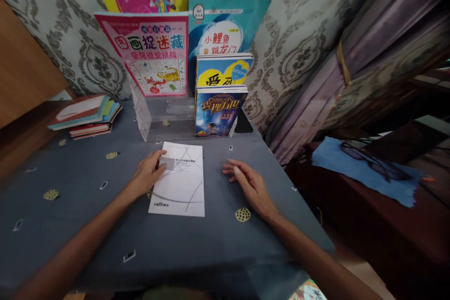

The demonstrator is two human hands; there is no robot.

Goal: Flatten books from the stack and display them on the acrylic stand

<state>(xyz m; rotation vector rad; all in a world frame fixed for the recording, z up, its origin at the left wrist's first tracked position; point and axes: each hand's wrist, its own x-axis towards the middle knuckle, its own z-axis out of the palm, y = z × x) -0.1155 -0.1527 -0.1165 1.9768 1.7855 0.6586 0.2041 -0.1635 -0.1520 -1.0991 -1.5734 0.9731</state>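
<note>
A white booklet (183, 187) with a grey block and "valli" printed on its cover lies on the grey tablecloth before me. At its left edge is my left hand (149, 173), closed on the upper part with the thumb on the cover; the fingertips beneath are partly hidden. To the right of the booklet and apart from it, my right hand (249, 187) is open over the cloth, fingers loosely curved, holding nothing. Behind the booklet stands a clear tiered rack (168, 117) of children's books, with a blue "Charlie IX" book (220, 112) at the front right.
A pink picture book (158, 56) fills the rack's left side. Several books (94, 117) are stacked at the table's left rear. A black phone-like object (243, 122) lies behind the rack's right corner. Glasses (374, 161) rest on a blue cloth (337, 164) at right.
</note>
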